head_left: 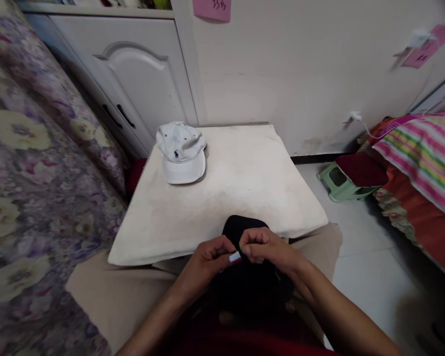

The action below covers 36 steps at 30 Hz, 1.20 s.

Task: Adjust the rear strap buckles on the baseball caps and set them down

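Observation:
My left hand [206,258] and my right hand [267,248] meet over a black cloth item [241,228] that lies at the near edge of a white cushion-topped table [244,168] and hangs down into my lap. Both hands are closed in a pinch on the black item, and a small pale blue-white object [235,257] shows between the fingers. A white cap [181,152] with a small dark logo rests on the far left of the white surface, well away from both hands.
A floral-covered sofa [29,163] runs along the left. A white cabinet [133,84] and wall stand behind the table. A green stool [343,183] and a bed with striped bedding [426,158] are on the right, on a tiled floor.

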### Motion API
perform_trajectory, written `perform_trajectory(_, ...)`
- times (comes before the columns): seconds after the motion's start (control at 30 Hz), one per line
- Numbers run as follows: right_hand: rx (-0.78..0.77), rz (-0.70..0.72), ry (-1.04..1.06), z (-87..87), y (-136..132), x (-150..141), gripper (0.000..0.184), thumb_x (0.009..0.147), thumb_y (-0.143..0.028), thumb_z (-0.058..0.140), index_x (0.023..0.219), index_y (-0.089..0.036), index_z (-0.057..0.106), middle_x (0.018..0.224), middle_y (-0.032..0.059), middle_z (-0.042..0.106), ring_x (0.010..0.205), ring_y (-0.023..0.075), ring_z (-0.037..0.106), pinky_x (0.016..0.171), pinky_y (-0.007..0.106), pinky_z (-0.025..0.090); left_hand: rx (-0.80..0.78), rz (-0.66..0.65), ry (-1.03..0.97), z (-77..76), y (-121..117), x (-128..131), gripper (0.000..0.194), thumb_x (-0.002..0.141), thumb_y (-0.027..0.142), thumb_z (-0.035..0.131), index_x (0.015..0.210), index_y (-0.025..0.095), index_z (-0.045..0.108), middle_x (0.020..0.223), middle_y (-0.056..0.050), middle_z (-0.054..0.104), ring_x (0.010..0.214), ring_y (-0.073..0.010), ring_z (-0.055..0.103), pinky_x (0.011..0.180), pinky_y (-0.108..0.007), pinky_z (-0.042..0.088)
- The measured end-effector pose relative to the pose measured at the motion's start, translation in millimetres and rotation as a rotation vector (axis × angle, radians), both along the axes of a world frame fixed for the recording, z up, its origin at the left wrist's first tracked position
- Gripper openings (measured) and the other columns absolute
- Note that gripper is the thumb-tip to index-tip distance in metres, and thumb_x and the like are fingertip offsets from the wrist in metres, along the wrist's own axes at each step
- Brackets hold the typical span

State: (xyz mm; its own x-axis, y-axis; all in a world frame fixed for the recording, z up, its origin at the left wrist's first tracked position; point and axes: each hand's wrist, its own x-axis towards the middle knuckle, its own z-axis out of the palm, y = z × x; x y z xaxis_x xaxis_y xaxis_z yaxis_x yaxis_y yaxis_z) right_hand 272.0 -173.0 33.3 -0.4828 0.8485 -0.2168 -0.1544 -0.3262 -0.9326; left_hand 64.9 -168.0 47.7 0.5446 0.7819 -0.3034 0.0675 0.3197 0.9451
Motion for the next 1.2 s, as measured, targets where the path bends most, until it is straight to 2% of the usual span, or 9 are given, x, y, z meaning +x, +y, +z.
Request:
perform_trajectory(0.2, -0.054, -0.049, 0.083, -3.1, -3.2, -2.0, 0.008, 0.080, -0.023, 0.069, 0.078, -0.016, 0.066, 0.056, -0.0053, 0.053, 0.047, 0.0062, 0.035, 0.046, 0.021, 0.024, 0.060, 0.022, 0.036, -4.2, 0.6, -0.5, 0.017, 0.085, 0.032, 0.070, 0.081, 0.018, 0.062, 0.071, 0.004, 0.055, 0.064, -0.0106, 0.044, 0.061, -0.023, 0.032)
perform_trajectory(0.37, -0.038, -0.074, 0.051, -6.0, -4.7, -2.2, 0.007, 0.081, -0.022, 0.067, 0.079, -0.016, 0.065, 0.057, -0.0053, 0.054, 0.047, 0.0058, 0.035, 0.046, 0.021, 0.023, 0.281, 0.073, 0.133, -0.6, 1.7, 1.7, 0.011, 0.085, 0.028, 0.069, 0.082, 0.018, 0.065, 0.081, 0.002, 0.057, 0.079, -0.0144, 0.050, 0.073, -0.026, 0.037)
perform_trajectory(0.5, 0.009, -0.084, -0.009, -8.0, -5.8, -3.2, 0.007, 0.083, -0.022, 0.066, 0.080, -0.016, 0.066, 0.060, -0.0049, 0.055, 0.048, 0.0058, 0.037, 0.047, 0.021, 0.024, 0.155, 0.045, 0.150, -5.6, -0.7, 1.0, 0.015, 0.088, 0.035, 0.066, 0.088, 0.020, 0.062, 0.077, 0.003, 0.056, 0.073, -0.0140, 0.049, 0.068, -0.026, 0.036)
perform_trajectory(0.6, 0.010, -0.089, -0.017, -8.1, -6.3, -3.9, 0.008, 0.084, -0.023, 0.066, 0.081, -0.016, 0.065, 0.060, -0.0050, 0.055, 0.047, 0.0057, 0.037, 0.046, 0.021, 0.025, 0.153, 0.105, 0.133, -12.2, -3.9, 1.4, 0.016, 0.086, 0.033, 0.067, 0.087, 0.021, 0.057, 0.081, 0.003, 0.055, 0.076, -0.0147, 0.050, 0.070, -0.027, 0.038)
perform_trajectory(0.73, -0.005, -0.090, -0.042, -6.3, -6.6, -5.0, 0.009, 0.084, -0.024, 0.065, 0.080, -0.016, 0.064, 0.059, -0.0048, 0.055, 0.045, 0.0056, 0.038, 0.046, 0.021, 0.026, 0.400, 0.248, 0.180, -15.1, -7.9, 3.2, 0.021, 0.082, 0.025, 0.070, 0.076, 0.021, 0.050, 0.089, 0.001, 0.054, 0.087, -0.0168, 0.051, 0.079, -0.029, 0.038)
perform_trajectory(0.83, 0.012, -0.096, -0.068, -5.6, -6.4, -5.7, 0.011, 0.084, -0.026, 0.065, 0.080, -0.016, 0.063, 0.061, -0.0044, 0.056, 0.046, 0.0060, 0.041, 0.046, 0.020, 0.028, 0.508, 0.227, 0.235, -11.5, -9.0, 3.6, 0.019, 0.084, 0.023, 0.066, 0.071, 0.020, 0.053, 0.089, 0.000, 0.052, 0.089, -0.0172, 0.051, 0.080, -0.029, 0.038)
perform_trajectory(1.0, 0.035, -0.082, -0.079, -4.6, -7.2, -6.8, 0.013, 0.085, -0.028, 0.064, 0.081, -0.016, 0.063, 0.061, -0.0042, 0.057, 0.045, 0.0063, 0.043, 0.045, 0.020, 0.030, 0.445, 0.061, 0.183, -0.6, -8.5, 0.9, 0.013, 0.092, 0.023, 0.056, 0.080, 0.020, 0.062, 0.096, -0.002, 0.058, 0.091, -0.0178, 0.056, 0.082, -0.029, 0.039)
perform_trajectory(1.1, 0.056, -0.086, -0.101, -2.7, -8.9, -7.5, 0.013, 0.087, -0.028, 0.064, 0.082, -0.016, 0.062, 0.062, -0.0036, 0.059, 0.046, 0.0063, 0.046, 0.047, 0.020, 0.032, 0.378, 0.038, 0.164, 6.2, -10.0, -1.5, 0.023, 0.098, 0.028, 0.046, 0.087, 0.021, 0.065, 0.103, -0.004, 0.061, 0.095, -0.0188, 0.058, 0.085, -0.030, 0.040)
perform_trajectory(1.2, 0.089, -0.081, -0.118, -1.0, -11.0, -8.8, 0.014, 0.089, -0.029, 0.063, 0.083, -0.016, 0.062, 0.065, -0.0025, 0.061, 0.048, 0.0073, 0.050, 0.049, 0.020, 0.035, 0.315, 0.052, 0.162, 9.8, -12.8, -2.5, 0.023, 0.097, 0.032, 0.051, 0.083, 0.021, 0.065, 0.105, -0.004, 0.063, 0.094, -0.0195, 0.058, 0.086, -0.031, 0.041)
